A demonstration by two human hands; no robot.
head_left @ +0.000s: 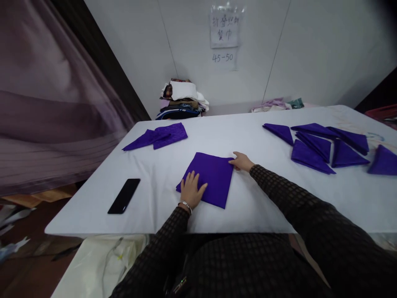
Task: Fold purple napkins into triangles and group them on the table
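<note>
A purple cloth napkin (214, 176), folded into a square, lies flat on the white table (254, 136) in front of me. My left hand (191, 189) rests flat on its near left corner with the fingers spread. My right hand (241, 161) touches the napkin's far right corner, fingers curled at the cloth's edge; whether it pinches the cloth is unclear.
Several purple napkins folded into triangles (322, 145) lie at the right. Two more purple napkins (158, 138) lie at the far left. A black phone (124, 195) sits near the left edge. A stack of folded cloths (181, 100) stands by the wall, a paper sign (225, 31) above it.
</note>
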